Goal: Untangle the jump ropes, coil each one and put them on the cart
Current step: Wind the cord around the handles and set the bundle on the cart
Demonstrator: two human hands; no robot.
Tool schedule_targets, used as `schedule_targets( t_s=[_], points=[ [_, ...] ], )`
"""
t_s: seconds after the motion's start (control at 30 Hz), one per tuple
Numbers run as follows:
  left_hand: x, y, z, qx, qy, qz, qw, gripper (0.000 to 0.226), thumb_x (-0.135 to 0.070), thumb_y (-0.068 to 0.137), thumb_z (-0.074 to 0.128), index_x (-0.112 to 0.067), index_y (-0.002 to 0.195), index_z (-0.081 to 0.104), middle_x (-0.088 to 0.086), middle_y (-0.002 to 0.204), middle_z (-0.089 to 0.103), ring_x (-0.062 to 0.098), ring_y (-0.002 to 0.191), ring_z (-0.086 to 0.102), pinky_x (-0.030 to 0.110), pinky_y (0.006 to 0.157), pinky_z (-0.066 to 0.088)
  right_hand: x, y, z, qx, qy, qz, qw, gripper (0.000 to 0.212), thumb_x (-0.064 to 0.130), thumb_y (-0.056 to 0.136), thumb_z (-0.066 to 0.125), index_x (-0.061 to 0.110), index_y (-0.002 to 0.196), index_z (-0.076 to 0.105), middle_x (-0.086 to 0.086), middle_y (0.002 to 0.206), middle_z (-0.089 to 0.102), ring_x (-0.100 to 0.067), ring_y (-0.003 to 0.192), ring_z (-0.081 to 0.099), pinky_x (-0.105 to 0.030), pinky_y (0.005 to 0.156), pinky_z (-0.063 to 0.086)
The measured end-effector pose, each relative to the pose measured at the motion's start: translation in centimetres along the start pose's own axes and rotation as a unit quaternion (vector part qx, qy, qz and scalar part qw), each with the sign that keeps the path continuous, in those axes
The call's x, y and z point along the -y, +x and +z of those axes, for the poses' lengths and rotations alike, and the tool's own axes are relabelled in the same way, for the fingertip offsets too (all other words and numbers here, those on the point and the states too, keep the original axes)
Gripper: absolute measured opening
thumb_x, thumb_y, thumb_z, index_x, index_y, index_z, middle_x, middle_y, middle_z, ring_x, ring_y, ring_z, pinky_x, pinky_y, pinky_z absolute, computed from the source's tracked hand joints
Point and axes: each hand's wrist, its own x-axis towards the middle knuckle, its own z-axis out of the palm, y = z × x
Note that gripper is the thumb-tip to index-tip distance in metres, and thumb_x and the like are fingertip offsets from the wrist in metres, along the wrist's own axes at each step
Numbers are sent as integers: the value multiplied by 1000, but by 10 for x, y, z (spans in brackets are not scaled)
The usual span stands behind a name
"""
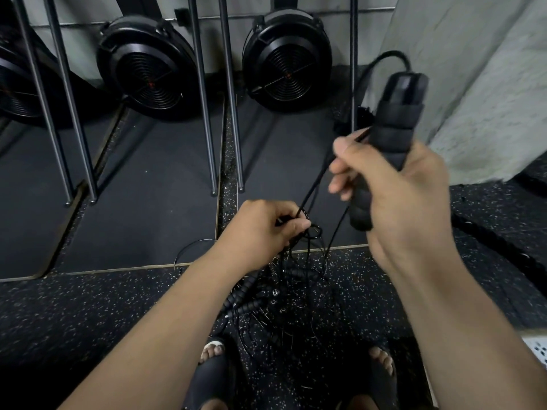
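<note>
My right hand [396,196] grips a black jump-rope handle [387,134] with foam padding, held upright at chest height. Its thin black cord loops out of the handle's top and another strand runs down to my left hand [260,232]. That hand pinches a knot of tangled black cords [310,232] lower down. Below, a tangle of jump ropes [266,303] with several black ribbed handles hangs and lies on the speckled rubber floor between my feet. The cart is not in view.
Two black fan-wheel machines [287,60] [148,66] stand upright against the wall with metal rails [204,99] on dark mats. A grey concrete pillar [473,69] rises at right. A thick black battle rope [503,247] lies on the floor at right. My sandalled feet [213,368] are below.
</note>
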Motion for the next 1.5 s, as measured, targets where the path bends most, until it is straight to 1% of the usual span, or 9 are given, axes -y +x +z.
schedule_targets(
  t_s=[0.23, 0.33, 0.47, 0.6, 0.93, 1.17, 1.27, 1.37, 1.5],
  points=[
    [-1, -2, 0, -27, 18, 20, 999, 20, -42, 102, 70, -26, 96, 81, -4, 61, 67, 2, 48, 53, 14, 50, 36, -9, 6, -7, -13, 9, 49, 999, 7, 12, 98, 77, 8, 98, 72, -7, 78, 72, -18, 59, 59, -28, 55, 47],
    [-3, -3, -2, -38, 22, 42, 998, 19, -40, 103, 69, -25, 96, 80, -6, 57, 61, 5, 48, 50, 18, 49, 34, -23, 4, -2, 39, -87, 88, 992, 7, 13, 93, 82, 12, 98, 76, -6, 77, 76, -15, 57, 61, -26, 53, 49],
    [-8, -3, -5, -54, 62, 70, 994, 24, -24, 102, 67, -33, 80, 69, -10, 53, 50, 12, 50, 50, 24, 52, 34, -44, 0, 2, 99, -272, 72, 955, 8, 24, 90, 81, 21, 90, 74, 0, 72, 75, -17, 59, 69, -38, 60, 56],
    [-8, -5, -8, -67, 33, 90, 993, 23, -20, 102, 67, -32, 83, 73, -10, 52, 48, 13, 53, 45, 14, 52, 31, -44, 1, 3, 97, -352, 49, 930, 13, 33, 88, 75, 21, 86, 69, 3, 72, 75, -20, 66, 72, -46, 69, 60],
    [-12, -4, -11, -62, -14, 74, 995, 35, -34, 99, 61, -45, 66, 59, -6, 55, 54, 7, 51, 40, 32, 52, 39, -36, -6, 7, 91, -297, 9, 950, 8, 21, 93, 76, 23, 89, 69, 5, 68, 74, -10, 65, 73, -42, 73, 61],
    [-13, -4, -9, -56, -61, 68, 994, 20, -35, 100, 75, -22, 85, 76, -13, 54, 52, 3, 50, 41, 17, 52, 32, -13, -6, 9, 30, -130, 6, 991, 7, 7, 96, 76, 11, 94, 71, -7, 74, 76, -13, 59, 69, -17, 55, 49],
    [-3, -1, -6, -25, -1, 40, 999, 13, -29, 95, 79, -28, 83, 75, -21, 65, 65, -3, 60, 57, 17, 64, 47, 0, -8, 11, 18, -92, -17, 995, 5, 9, 98, 76, 7, 97, 72, -8, 75, 76, -15, 59, 70, -22, 54, 50],
    [13, 0, 6, 68, 82, -17, 994, 6, -24, 95, 78, -26, 90, 81, -14, 85, 77, 2, 79, 69, 25, 84, 55, 23, 2, 8, -27, -46, -90, 995, 9, 11, 99, 73, 13, 90, 71, -1, 71, 75, -18, 59, 69, -29, 54, 47],
    [8, -3, 7, 69, 23, -28, 997, 12, -28, 100, 74, -23, 91, 80, -11, 79, 75, 1, 65, 63, 15, 68, 47, 34, 8, -2, -39, 1, -93, 995, 8, 9, 99, 72, 7, 93, 67, -3, 72, 72, -20, 58, 63, -30, 54, 44]
  ],
)
